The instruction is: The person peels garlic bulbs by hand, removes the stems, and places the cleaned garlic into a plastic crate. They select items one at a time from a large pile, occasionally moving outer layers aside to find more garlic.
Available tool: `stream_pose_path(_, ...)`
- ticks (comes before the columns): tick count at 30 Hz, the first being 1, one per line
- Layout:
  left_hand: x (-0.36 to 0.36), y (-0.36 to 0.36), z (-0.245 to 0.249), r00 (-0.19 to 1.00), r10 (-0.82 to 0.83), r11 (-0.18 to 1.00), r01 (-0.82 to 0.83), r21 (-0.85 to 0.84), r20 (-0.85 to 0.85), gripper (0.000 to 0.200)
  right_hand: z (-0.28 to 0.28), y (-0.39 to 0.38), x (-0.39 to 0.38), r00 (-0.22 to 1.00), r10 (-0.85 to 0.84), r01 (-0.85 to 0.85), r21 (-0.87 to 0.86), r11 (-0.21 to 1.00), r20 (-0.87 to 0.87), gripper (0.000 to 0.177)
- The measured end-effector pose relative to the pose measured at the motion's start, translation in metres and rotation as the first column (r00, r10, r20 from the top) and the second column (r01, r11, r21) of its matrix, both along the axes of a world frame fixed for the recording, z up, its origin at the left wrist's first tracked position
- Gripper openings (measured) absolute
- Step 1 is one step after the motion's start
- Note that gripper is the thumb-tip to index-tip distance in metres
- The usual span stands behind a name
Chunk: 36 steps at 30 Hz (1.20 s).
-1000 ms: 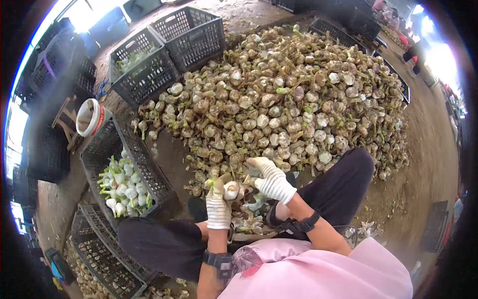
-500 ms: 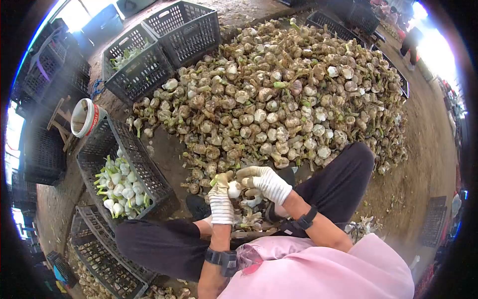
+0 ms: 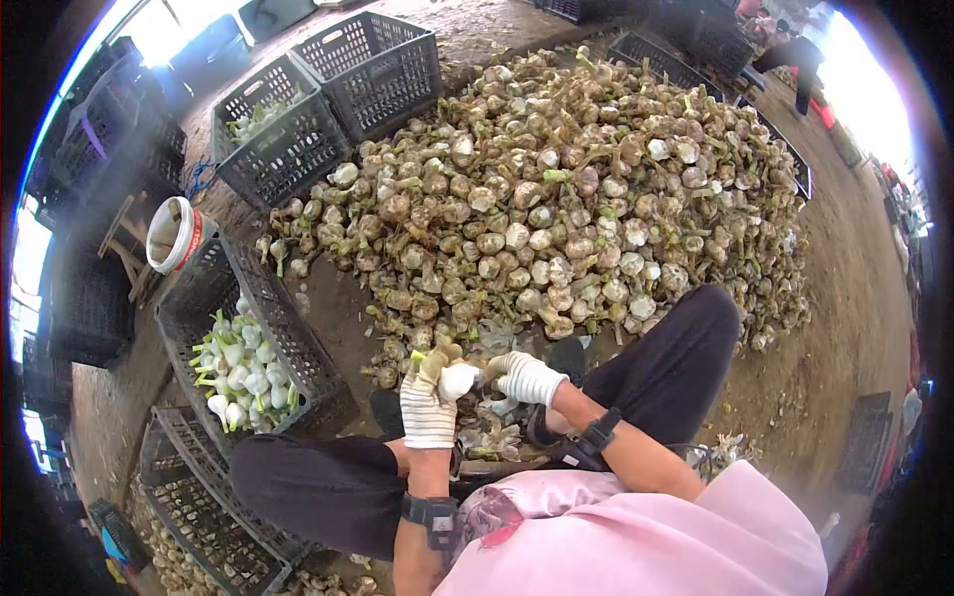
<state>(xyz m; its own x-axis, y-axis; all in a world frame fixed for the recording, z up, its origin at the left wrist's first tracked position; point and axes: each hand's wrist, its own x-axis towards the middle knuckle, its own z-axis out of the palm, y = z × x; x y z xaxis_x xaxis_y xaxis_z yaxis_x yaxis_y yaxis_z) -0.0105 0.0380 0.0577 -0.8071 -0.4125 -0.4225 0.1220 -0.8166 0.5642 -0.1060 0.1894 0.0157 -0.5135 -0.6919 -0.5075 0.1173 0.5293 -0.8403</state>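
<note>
While the left hand point(image 3: 429, 402) clasps a white bulb point(image 3: 457, 380) above the lap, the right hand point(image 3: 525, 377) pinches at its side. Cleaned bulbs cover only part of the crate point(image 3: 294, 336). The pile point(image 3: 556, 199) ahead is huge, so most work seems left. Gloves hide the fingertips, and I cannot tell whether a blade is held.

Your left hand point(image 3: 429, 402) hides part of the bulb point(image 3: 458, 380); the lens rim cuts off the lowest crate point(image 3: 199, 517) at its near end.
</note>
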Motion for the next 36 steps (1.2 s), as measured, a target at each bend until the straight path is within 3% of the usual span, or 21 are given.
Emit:
stream_pose_path(2,0.001,-0.001,0.004,0.999,0.009,0.999,-0.008,-0.039,0.034,0.020,0.034,-0.001,0.005,0.753,-0.048,-0.003,-0.076,0.997,-0.656,0.030)
stream_pose_path(4,0.000,0.001,0.001,1.000,0.002,1.000,-0.001,0.021,-0.010,0.023,0.073,-0.011,0.005,0.431,-0.117,0.062,-0.100,0.993,-0.895,0.025)
stream_pose_path(6,-0.004,0.003,-0.011,0.997,-0.040,0.996,0.045,0.077,-0.060,0.026,0.099,-0.028,0.016,0.668,0.356,-0.170,0.332,0.928,-0.653,0.025)
stream_pose_path(7,-0.008,0.001,-0.025,1.000,-0.013,0.985,0.016,0.174,-0.016,0.027,0.056,-0.029,0.029,0.634,0.169,-0.029,0.195,0.980,-0.755,0.019)
stream_pose_path(9,-0.010,-0.001,-0.032,0.995,0.103,0.914,-0.092,0.395,-0.007,0.030,0.035,-0.031,0.029,0.717,0.479,-0.265,0.437,0.860,-0.506,0.024)
stream_pose_path(13,-0.013,-0.005,-0.004,0.975,0.203,0.919,-0.220,0.326,0.087,0.031,0.026,-0.011,0.031,0.615,0.686,-0.605,0.326,0.726,-0.388,0.031)
stream_pose_path(14,-0.008,-0.012,-0.023,0.998,0.056,0.974,-0.048,0.222,-0.034,0.032,0.063,-0.016,0.019,0.649,0.640,-0.472,0.441,0.763,-0.412,0.038)
stream_pose_path(16,-0.008,-0.009,0.018,0.950,-0.232,0.968,0.247,-0.051,0.211,0.031,0.037,-0.008,-0.009,0.743,0.257,-0.153,0.218,0.964,-0.618,0.053)
stream_pose_path(18,-0.008,-0.008,-0.010,0.874,-0.412,0.911,0.403,0.088,0.259,0.034,0.058,-0.012,-0.022,0.954,-0.139,0.023,-0.397,0.918,-0.265,0.064)
stream_pose_path(19,-0.007,-0.002,-0.029,0.870,-0.397,0.913,0.408,0.027,0.291,0.032,0.085,-0.017,-0.028,0.983,0.048,0.011,-0.314,0.949,0.178,0.068)
stream_pose_path(20,-0.008,0.003,-0.032,0.857,-0.388,0.881,0.453,-0.137,0.340,0.029,0.036,-0.025,-0.022,0.983,0.079,-0.157,-0.522,0.839,-0.168,0.067)
stream_pose_path(22,0.001,-0.001,-0.083,0.710,-0.380,0.202,0.690,-0.695,0.593,0.029,0.046,-0.031,-0.018,0.883,0.303,-0.305,0.053,0.951,-0.357,0.057)
stream_pose_path(24,0.000,-0.012,-0.054,0.634,-0.248,-0.442,0.599,-0.668,0.733,0.022,0.029,-0.037,-0.009,0.714,0.402,-0.368,0.182,0.912,-0.573,0.039)
stream_pose_path(25,-0.005,-0.009,-0.020,0.578,-0.265,0.116,0.814,-0.569,0.772,0.020,0.047,-0.053,-0.013,0.623,0.615,-0.398,0.482,0.781,-0.483,0.028)
stream_pose_path(26,0.007,-0.004,-0.075,0.638,-0.299,0.162,0.767,-0.621,0.710,0.023,0.032,-0.049,-0.021,0.571,0.639,-0.363,0.540,0.760,-0.516,0.036)
stream_pose_path(28,0.014,-0.024,-0.122,0.701,-0.144,-0.006,0.706,-0.709,0.699,0.033,-0.069,-0.029,-0.035,0.834,0.540,-0.390,0.567,0.726,-0.117,0.049)
stream_pose_path(29,0.016,-0.041,-0.105,0.816,-0.087,0.452,0.543,-0.708,0.571,0.035,-0.013,-0.040,-0.026,0.777,0.615,-0.520,0.416,0.746,-0.132,0.051)
stream_pose_path(30,0.018,-0.059,-0.064,0.879,0.027,0.809,0.261,-0.527,0.477,0.038,-0.049,-0.026,-0.011,0.804,0.589,-0.529,0.351,0.773,-0.085,0.050)
stream_pose_path(31,0.012,-0.069,0.010,0.915,0.326,0.936,-0.348,0.055,0.238,0.038,-0.048,-0.020,-0.007,0.798,0.602,-0.570,0.279,0.773,-0.037,0.048)
stream_pose_path(32,0.021,-0.090,0.019,0.898,0.437,0.864,-0.437,0.252,0.057,0.038,-0.047,-0.022,-0.005,0.789,0.615,-0.603,0.199,0.773,0.001,0.046)
stream_pose_path(36,0.033,-0.111,0.033,0.716,0.658,0.734,-0.679,0.015,0.231,0.038,-0.049,-0.052,-0.033,0.838,0.546,-0.463,0.511,0.725,-0.016,0.043)
